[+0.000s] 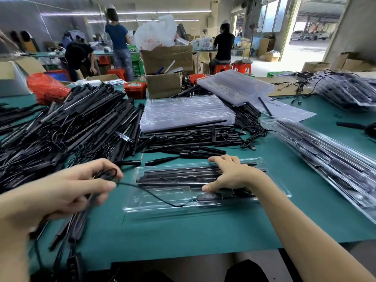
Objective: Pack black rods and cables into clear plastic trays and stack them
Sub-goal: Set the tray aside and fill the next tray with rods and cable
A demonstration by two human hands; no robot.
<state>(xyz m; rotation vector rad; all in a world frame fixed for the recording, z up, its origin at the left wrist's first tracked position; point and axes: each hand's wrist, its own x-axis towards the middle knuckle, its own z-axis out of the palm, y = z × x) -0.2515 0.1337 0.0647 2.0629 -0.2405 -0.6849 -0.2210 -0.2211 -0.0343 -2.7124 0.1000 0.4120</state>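
A clear plastic tray (162,207) lies on the green table in front of me, with black rods (183,175) laid in its far slots. My right hand (232,174) rests on the rods, fingers spread, thumb pressing by a black plug (205,197) in the near slot. My left hand (67,190) pinches a thin black cable (154,195) that curves from my fingers into the tray's near compartment. More cable is looped in that hand's fingers.
A big heap of loose black rods and cables (67,129) fills the left. Empty clear trays (183,112) are stacked at centre, with another stack (234,86) behind. Packed trays (325,159) lie on the right. Cardboard boxes (164,84) and workers are beyond.
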